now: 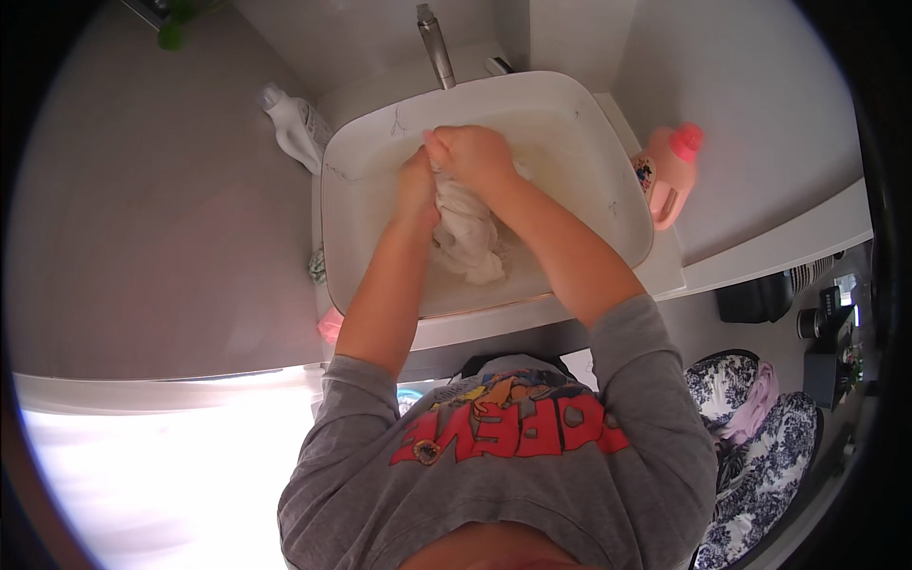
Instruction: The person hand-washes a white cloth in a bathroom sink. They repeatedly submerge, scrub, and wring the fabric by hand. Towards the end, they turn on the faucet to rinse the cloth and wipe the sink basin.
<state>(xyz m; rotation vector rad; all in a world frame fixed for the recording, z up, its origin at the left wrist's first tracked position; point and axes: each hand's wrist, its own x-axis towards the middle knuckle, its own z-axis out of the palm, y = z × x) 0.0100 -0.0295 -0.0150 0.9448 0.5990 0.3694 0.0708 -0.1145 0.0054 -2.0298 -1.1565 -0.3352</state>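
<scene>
Both my hands are together over a white sink basin (608, 152) that holds cloudy water. A wet white cloth (465, 223) hangs bunched and creased between them, its lower end down at the water. My left hand (416, 190) is closed around the cloth's left side. Just above and to the right, my right hand (472, 155) is closed in a fist around its upper part. What kind of garment or cloth it is, I cannot tell.
A metal faucet (435, 47) stands behind the basin. To the left is a white bottle (294, 128); to the right, a pink handled bottle (673, 173). Something pink (330, 326) lies by the front left corner. Patterned padded seating (769, 456) with a lilac cloth is at the lower right.
</scene>
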